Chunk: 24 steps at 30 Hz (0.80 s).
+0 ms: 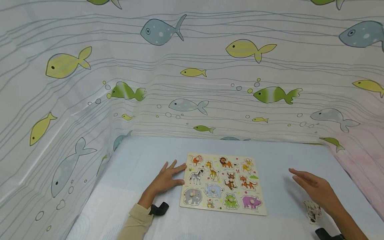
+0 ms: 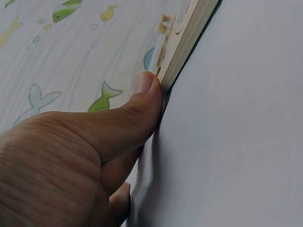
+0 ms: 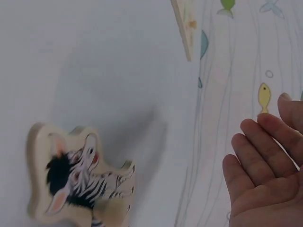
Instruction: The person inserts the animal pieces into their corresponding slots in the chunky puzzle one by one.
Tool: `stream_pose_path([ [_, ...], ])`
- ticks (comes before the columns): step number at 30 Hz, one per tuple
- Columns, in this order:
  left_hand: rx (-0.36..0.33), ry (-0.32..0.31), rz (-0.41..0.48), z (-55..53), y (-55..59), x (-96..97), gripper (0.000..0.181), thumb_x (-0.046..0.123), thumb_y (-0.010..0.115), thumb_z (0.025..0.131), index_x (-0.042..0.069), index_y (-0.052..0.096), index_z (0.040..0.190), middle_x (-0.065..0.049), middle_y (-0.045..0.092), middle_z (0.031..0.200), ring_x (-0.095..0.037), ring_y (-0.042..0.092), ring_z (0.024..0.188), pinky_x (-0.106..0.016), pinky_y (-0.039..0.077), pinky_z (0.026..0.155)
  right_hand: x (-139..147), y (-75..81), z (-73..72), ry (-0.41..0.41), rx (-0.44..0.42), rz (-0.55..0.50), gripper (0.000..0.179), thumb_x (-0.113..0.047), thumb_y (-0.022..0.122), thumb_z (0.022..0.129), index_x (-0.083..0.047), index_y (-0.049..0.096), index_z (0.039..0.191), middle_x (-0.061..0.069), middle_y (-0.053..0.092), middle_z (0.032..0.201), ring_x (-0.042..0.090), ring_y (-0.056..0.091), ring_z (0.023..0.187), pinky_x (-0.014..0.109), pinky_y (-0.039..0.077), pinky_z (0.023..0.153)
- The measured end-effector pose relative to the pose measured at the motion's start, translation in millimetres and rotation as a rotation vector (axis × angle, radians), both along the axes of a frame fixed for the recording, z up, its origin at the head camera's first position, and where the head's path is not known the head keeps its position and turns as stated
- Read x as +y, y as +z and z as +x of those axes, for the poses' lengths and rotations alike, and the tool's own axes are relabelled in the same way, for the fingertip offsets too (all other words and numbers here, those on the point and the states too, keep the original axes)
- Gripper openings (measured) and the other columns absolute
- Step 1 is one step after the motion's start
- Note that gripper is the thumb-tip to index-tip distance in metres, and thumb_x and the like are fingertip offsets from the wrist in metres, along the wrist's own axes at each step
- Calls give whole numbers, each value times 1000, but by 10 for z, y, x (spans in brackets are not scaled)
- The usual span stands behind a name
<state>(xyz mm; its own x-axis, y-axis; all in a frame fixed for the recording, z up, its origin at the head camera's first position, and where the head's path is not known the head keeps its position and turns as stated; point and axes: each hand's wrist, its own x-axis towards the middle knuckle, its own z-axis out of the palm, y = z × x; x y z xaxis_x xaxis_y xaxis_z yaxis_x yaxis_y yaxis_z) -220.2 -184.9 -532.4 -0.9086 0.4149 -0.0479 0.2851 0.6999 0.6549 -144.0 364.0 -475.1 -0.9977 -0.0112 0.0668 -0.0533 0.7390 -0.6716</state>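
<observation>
A wooden animal puzzle board (image 1: 223,184) lies on the table, with an elephant, a rhino, a frog, a hippo and other animals on it. At its left edge is my left hand (image 1: 166,180), fingers spread. In the left wrist view the thumb (image 2: 149,92) touches the board's side (image 2: 182,52). My right hand (image 1: 318,190) hovers right of the board with its fingers extended and nothing held. Below it lies a loose zebra puzzle piece (image 1: 313,210), partly hidden by the wrist in the head view. The right wrist view shows the zebra's striped face (image 3: 80,179) up close.
The table (image 1: 144,153) has a pale cover. Fish-patterned sheeting (image 1: 210,90) rises behind it and along both sides. Black wrist straps show on the left wrist (image 1: 159,209) and the right wrist (image 1: 327,234).
</observation>
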Motion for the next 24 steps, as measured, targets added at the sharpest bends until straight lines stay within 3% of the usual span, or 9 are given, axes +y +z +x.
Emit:
stream_pose_path([
  [6, -2, 0, -5, 8, -11, -4, 71, 40, 77, 83, 23, 51, 147, 6, 45, 155, -29, 17, 156, -52, -6, 128, 238, -24, 231, -61, -136, 13, 53, -49, 58, 98, -17, 59, 140, -17, 60, 137, -36, 36, 101, 5, 48, 70],
  [10, 4, -10, -1, 2, -7, -4, 71, 40, 76, 84, 22, 51, 147, 6, 45, 155, -30, 17, 155, -52, -5, 128, 393, -109, 373, -108, -198, 67, 58, -55, 56, 97, -19, 58, 142, -33, 54, 129, -38, 31, 94, 26, 58, 71],
  [13, 2, -17, 4, -4, -15, -4, 71, 41, 76, 84, 21, 51, 147, 5, 45, 155, -30, 17, 156, -53, -5, 128, 481, -181, 471, -133, -187, 98, 58, -54, 57, 97, -16, 58, 141, -44, 48, 118, -39, 29, 92, 21, 55, 70],
  [17, 1, -17, 7, -3, -21, -6, 71, 41, 76, 84, 21, 51, 147, 5, 46, 155, -30, 17, 155, -53, -5, 128, 517, -276, 610, -153, -83, 111, 50, -45, 61, 99, -12, 63, 135, -49, 45, 111, -40, 31, 92, 1, 38, 60],
  [20, 5, -19, 10, 2, -8, -8, 71, 40, 76, 84, 21, 51, 147, 4, 46, 154, -31, 17, 155, -54, -5, 127, 542, -377, 688, -178, -52, 101, 48, -41, 61, 99, -9, 63, 135, -50, 44, 108, -39, 33, 91, 2, 41, 59],
  [24, 5, -15, 0, 6, -3, -4, 71, 39, 76, 84, 21, 51, 147, 4, 46, 154, -31, 17, 155, -54, -5, 127, 605, -526, 741, -210, -102, 25, 57, -42, 58, 101, 0, 55, 140, -47, 42, 108, -37, 33, 90, 4, 45, 61],
])
